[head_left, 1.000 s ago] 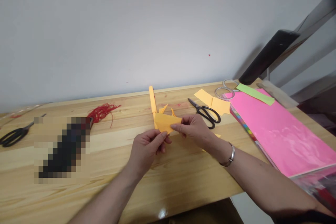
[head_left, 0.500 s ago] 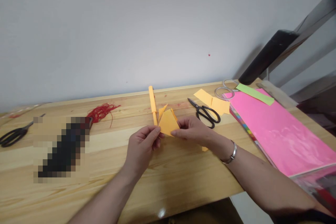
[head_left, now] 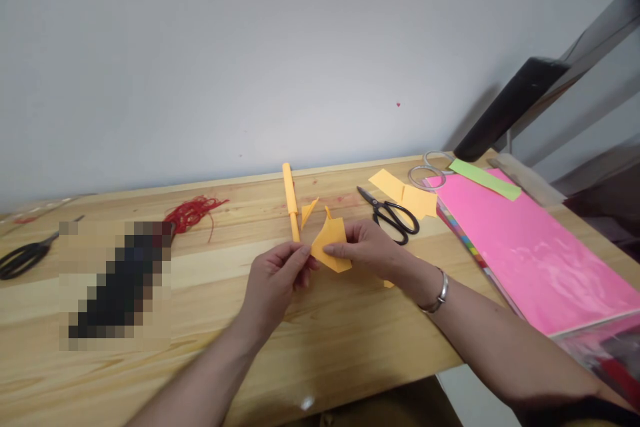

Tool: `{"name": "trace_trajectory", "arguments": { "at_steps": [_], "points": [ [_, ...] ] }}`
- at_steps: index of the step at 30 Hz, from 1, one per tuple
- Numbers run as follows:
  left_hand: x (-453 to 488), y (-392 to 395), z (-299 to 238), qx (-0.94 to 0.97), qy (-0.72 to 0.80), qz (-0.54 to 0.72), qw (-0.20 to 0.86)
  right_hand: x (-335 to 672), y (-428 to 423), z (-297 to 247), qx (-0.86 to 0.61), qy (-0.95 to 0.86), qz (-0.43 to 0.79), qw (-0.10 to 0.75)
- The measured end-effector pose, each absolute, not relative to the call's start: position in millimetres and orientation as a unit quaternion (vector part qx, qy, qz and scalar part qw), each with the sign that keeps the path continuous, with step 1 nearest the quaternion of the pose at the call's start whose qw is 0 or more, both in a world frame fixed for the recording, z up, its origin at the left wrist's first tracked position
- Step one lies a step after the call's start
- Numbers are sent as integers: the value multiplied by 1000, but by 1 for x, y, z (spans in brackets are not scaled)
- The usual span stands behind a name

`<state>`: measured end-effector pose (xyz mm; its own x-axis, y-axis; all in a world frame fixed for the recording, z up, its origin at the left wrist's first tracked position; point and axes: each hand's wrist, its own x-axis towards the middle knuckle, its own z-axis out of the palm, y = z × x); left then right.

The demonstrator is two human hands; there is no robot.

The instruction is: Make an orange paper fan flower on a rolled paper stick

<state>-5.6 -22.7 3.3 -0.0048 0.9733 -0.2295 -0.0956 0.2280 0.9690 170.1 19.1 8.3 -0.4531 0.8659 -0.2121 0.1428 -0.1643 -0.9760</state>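
A small piece of orange paper (head_left: 334,240) with angled edges is held above the table between my hands. My right hand (head_left: 363,247), wearing a silver bracelet at the wrist, pinches it with the thumb on top. My left hand (head_left: 280,270) is closed at the paper's left corner, thumb against fingers; most of those fingers are hidden. Just beyond the left fingertips lies a rolled orange paper tube (head_left: 290,190). Small folded orange scraps (head_left: 309,211) lie between the tube and the held paper. Black-handled scissors (head_left: 393,213) rest right of my right hand.
Orange paper offcuts (head_left: 405,193) lie behind the scissors. Pink paper sheets (head_left: 530,247) with a green strip (head_left: 485,179) cover the right side, near grey-handled scissors (head_left: 427,177). Red threads (head_left: 195,217), a blurred dark object (head_left: 120,287) and more black scissors (head_left: 25,259) lie left.
The orange paper has turned and shifted slightly right and down in my right hand. My left hand has moved a little right, staying at its corner.
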Motion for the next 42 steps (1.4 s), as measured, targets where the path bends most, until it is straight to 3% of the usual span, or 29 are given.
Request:
{"name": "trace_trajectory", "arguments": {
  "at_steps": [3,18,22,25,28,32,42],
  "points": [
    [-6,-22,2,381,521,490,586,171,20,8,-419,-578,641,284],
    [-4,-22,3,456,544,349,612,170,21,10,-441,-656,558,253],
    [-7,-20,5,448,542,373,605,172,25,20,-468,-705,470,253],
    [-10,-16,8,418,544,407,603,186,32,36,-532,-771,267,226],
    [-13,-14,9,378,547,435,606,210,36,45,-649,-753,92,61],
    [-14,-14,12,368,541,448,609,232,31,35,-669,-739,78,20],
    [-13,-16,14,389,532,446,606,239,20,28,-680,-730,63,37]
  ]
}}
